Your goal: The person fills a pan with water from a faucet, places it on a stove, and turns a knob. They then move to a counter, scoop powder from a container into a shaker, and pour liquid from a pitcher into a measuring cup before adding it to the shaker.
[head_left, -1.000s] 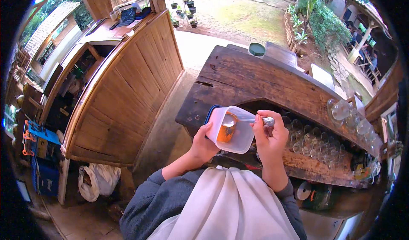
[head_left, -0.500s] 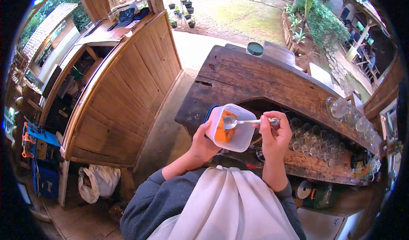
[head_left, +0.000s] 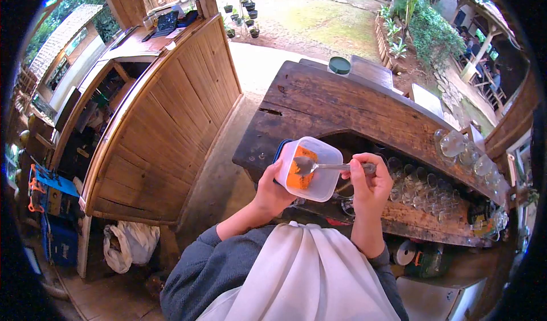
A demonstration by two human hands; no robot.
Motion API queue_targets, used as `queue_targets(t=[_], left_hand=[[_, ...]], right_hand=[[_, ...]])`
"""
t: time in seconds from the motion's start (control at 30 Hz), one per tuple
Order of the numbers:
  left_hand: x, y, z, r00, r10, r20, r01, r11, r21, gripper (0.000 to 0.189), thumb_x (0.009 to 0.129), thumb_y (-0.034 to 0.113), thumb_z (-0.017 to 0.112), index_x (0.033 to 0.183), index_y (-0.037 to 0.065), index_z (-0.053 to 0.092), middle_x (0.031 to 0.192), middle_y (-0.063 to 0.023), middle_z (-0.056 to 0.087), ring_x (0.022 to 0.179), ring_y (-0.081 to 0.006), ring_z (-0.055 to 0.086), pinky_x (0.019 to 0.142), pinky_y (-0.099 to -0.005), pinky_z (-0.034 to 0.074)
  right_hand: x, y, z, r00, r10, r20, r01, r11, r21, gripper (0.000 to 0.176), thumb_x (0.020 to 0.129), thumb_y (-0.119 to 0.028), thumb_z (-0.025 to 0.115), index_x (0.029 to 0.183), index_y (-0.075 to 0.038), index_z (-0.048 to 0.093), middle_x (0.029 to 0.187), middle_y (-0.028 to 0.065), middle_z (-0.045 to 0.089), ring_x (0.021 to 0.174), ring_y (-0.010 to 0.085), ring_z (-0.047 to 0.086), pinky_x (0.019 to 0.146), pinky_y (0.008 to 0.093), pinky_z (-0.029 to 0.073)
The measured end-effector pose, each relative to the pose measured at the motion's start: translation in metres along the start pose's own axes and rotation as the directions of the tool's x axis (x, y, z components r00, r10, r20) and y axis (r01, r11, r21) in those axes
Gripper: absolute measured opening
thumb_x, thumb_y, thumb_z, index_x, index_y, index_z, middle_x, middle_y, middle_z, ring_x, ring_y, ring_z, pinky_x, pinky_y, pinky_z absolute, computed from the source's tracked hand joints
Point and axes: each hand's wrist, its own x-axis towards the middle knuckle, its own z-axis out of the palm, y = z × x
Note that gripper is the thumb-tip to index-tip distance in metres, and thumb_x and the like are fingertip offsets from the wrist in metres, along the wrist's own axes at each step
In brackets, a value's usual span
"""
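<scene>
Left hand (head_left: 272, 194) curled round the near-left side of a translucent container (head_left: 322, 189), thumb up on the rim, fingers underneath; the container is held in the air, tilted, just off the near edge of the dark wooden tabletop (head_left: 342, 101) and not resting on it; an orange mass (head_left: 296, 177) sits against its left wall. Right hand (head_left: 369, 187) pinches the end of a metal spoon (head_left: 329, 165), fingers pressed together round the handle, bowl inside the container touching the orange mass. Risks, as I judge them: the container is gripped on one side only, so a hard push or scrape with the spoon could lever it out of the left hand; the tilt means loose orange stuff could slide over the low rim; a heaped spoon lifted out over the edge could shed some. Whatever falls lands badly: rows of upturned glasses (head_left: 421, 189) lie just right of and below the right hand, the white cloth (head_left: 307, 275) on the person's front is directly underneath, and the floor (head_left: 219, 178) is far down. Cannot tell whether the orange mass is powder or paste, so how easily it spills is unclear.
</scene>
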Motion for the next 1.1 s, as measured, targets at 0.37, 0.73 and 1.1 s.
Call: queue_targets(t=[0.37,0.73,1.1], left_hand=[[0.0016,0.0000,-0.0018,1.000,0.004,-0.002,-0.004,1.000,-0.015,0.059,0.087,0.043,0.042,0.134,0.009,0.033,0.128,-0.0111,0.046,0.117,-0.0265,0.046,0.101,-0.0434,0.034],[-0.0003,0.0024,-0.0010,1.000,-0.011,0.022,0.012,0.999,-0.038,0.057,0.089,0.042,0.040,0.135,0.009,0.033,0.129,-0.0110,0.045,0.118,-0.0275,0.046,0.102,-0.0439,0.032],[-0.0006,0.0026,-0.0028,1.000,-0.015,0.006,0.015,1.000,-0.007,0.056,0.089,0.045,0.038,0.133,0.009,0.037,0.129,-0.0102,0.046,0.117,-0.0267,0.047,0.100,-0.0440,0.034]], right_hand=[[0.0008,0.0009,0.0006,1.000,-0.029,0.003,0.029,0.999,-0.015,0.009,0.085,-0.005,0.058,0.093,0.000,0.056,0.073,0.0070,0.062,0.064,0.0112,0.059,0.063,0.0224,0.048],[0.0010,-0.0003,0.0023,0.999,-0.036,0.033,0.036,0.999,0.002,0.010,0.086,-0.004,0.057,0.095,0.000,0.055,0.076,0.0066,0.060,0.064,0.0102,0.058,0.060,0.0214,0.048],[-0.0008,-0.0010,0.0042,1.000,0.000,-0.023,-0.001,1.000,-0.010,0.009,0.085,-0.007,0.058,0.092,-0.001,0.056,0.073,0.0061,0.060,0.060,0.0095,0.057,0.057,0.0202,0.045]])
